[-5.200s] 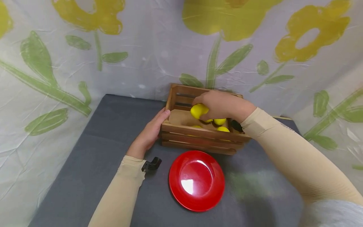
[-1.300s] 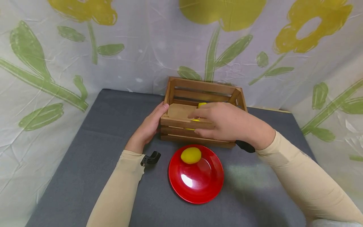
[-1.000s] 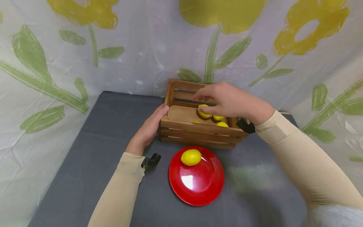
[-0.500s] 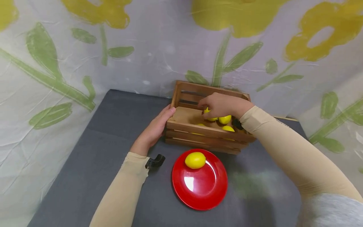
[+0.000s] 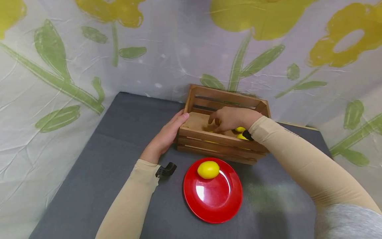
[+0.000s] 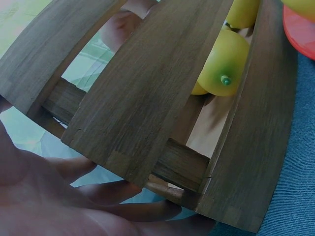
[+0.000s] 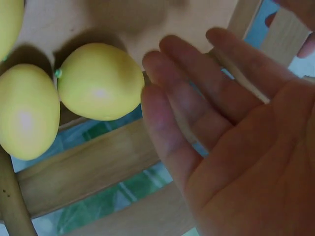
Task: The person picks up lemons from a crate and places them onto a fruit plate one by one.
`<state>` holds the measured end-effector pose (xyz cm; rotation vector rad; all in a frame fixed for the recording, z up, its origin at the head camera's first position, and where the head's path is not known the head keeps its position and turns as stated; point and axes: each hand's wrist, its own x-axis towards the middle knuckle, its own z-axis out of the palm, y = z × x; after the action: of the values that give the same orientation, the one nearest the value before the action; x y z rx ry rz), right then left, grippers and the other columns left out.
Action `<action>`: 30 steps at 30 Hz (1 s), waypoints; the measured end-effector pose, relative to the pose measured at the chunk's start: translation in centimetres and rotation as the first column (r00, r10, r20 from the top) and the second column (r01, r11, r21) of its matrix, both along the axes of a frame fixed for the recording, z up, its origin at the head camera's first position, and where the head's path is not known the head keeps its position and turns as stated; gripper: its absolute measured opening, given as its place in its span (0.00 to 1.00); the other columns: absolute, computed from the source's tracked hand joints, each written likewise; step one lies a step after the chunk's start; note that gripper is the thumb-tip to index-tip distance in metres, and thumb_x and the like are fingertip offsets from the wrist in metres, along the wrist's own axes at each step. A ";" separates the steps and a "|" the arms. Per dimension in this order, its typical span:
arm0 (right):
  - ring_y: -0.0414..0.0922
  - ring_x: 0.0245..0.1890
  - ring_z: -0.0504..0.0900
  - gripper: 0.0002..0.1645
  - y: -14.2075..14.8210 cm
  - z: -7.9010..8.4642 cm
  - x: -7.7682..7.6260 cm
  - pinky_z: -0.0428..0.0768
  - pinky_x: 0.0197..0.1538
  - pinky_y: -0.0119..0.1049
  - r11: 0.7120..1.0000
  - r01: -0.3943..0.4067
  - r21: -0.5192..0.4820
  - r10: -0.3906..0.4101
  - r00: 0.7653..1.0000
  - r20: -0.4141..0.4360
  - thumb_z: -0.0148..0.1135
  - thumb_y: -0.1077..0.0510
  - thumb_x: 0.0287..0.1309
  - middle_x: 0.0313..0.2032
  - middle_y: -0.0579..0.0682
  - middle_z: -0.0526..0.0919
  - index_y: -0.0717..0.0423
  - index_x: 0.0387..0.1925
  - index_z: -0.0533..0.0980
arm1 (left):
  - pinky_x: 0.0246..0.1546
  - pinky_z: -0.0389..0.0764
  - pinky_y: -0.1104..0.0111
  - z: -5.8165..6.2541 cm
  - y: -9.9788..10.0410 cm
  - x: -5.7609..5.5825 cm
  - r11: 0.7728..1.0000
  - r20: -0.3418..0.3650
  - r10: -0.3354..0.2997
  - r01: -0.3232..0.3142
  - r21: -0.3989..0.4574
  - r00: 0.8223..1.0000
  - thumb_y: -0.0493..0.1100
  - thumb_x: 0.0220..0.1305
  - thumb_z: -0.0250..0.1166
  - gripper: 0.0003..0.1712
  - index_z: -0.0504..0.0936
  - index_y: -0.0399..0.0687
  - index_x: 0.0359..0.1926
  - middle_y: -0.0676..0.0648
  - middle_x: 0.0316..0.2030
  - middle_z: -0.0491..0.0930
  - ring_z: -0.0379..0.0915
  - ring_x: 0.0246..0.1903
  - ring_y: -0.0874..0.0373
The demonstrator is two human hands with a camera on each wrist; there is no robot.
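My left hand [image 5: 168, 132] grips the left end of a slatted wooden crate [image 5: 215, 144], its thumb over the rim and fingers along the outside. In the left wrist view those fingers [image 6: 110, 191] lie against the slat ends. My right hand [image 5: 229, 118] reaches down inside the crate. Seen from the right wrist, its fingers [image 7: 192, 93] are extended and apart, holding nothing, with a fingertip right beside a lemon [image 7: 101, 81]. Another lemon [image 7: 29, 113] lies next to that one. One lemon [image 5: 208, 170] sits on the far part of a red plate [image 5: 235, 199] in front of the crate.
Brown board lines the crate floor [image 5: 198, 121]; more lemons [image 5: 240, 129] lie near its right side, partly hidden by my hand. A dark grey tabletop [image 5: 119, 139] is beneath everything. Behind the crate hangs a pale curtain [image 5: 167, 59] printed with yellow flowers.
A lemon held by my right hand earliest is now on the plate. The right hand has since returned to the crate and dipped lower inside. My left hand keeps its grip.
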<state>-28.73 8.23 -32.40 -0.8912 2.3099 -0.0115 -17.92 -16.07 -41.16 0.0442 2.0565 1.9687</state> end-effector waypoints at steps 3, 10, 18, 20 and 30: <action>0.54 0.60 0.83 0.31 -0.2 -0.2 0.1 0.84 0.62 0.50 1.000 -0.009 0.021 0.008 1.000 0.014 0.65 0.55 0.68 0.64 0.59 0.84 0.50 0.72 0.77 | 0.82 0.46 0.33 0.0 0.0 -0.1 1.000 -0.020 -0.004 0.004 0.008 1.000 0.73 0.78 0.50 0.50 0.43 0.62 0.89 0.53 0.88 0.42 0.37 0.87 0.50; 0.51 0.49 0.84 0.36 -0.6 -0.9 0.1 0.79 0.30 0.35 0.999 -0.020 0.046 0.018 0.999 0.050 0.55 0.64 0.62 0.62 0.58 0.84 0.47 0.72 0.78 | 0.84 0.45 0.36 -0.1 0.0 -0.2 1.000 -0.037 0.000 0.000 0.002 0.999 0.72 0.78 0.50 0.50 0.44 0.60 0.89 0.52 0.88 0.43 0.37 0.87 0.50; 0.51 0.61 0.79 0.31 -1.1 -1.7 0.4 0.78 0.67 0.48 0.998 -0.043 0.043 0.041 0.997 0.067 0.59 0.62 0.69 0.66 0.52 0.83 0.47 0.72 0.78 | 0.83 0.48 0.35 0.0 -0.1 -0.2 1.000 -0.025 0.003 -0.003 0.004 1.000 0.72 0.78 0.51 0.50 0.44 0.61 0.89 0.52 0.88 0.44 0.41 0.86 0.48; 0.52 0.62 0.78 0.31 -1.1 -1.8 0.4 0.77 0.69 0.49 0.998 -0.043 0.049 0.039 0.996 0.075 0.60 0.61 0.70 0.67 0.52 0.83 0.47 0.73 0.78 | 0.83 0.48 0.35 0.1 -0.1 -0.1 1.000 -0.024 0.003 -0.003 0.004 1.000 0.72 0.78 0.50 0.50 0.44 0.62 0.89 0.52 0.88 0.44 0.42 0.85 0.48; 0.51 0.59 0.79 0.28 -1.1 -1.8 0.5 0.79 0.67 0.48 0.996 -0.073 0.044 0.068 0.992 0.102 0.63 0.60 0.71 0.64 0.50 0.84 0.47 0.71 0.79 | 0.85 0.46 0.38 -0.1 -0.1 -0.1 1.000 -0.036 0.003 -0.004 -0.017 0.999 0.72 0.78 0.50 0.50 0.45 0.60 0.89 0.52 0.88 0.44 0.40 0.86 0.49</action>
<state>-28.25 7.17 -34.23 -0.9267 2.1761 0.0280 -18.03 -16.18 -41.29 0.0731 2.0969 1.9662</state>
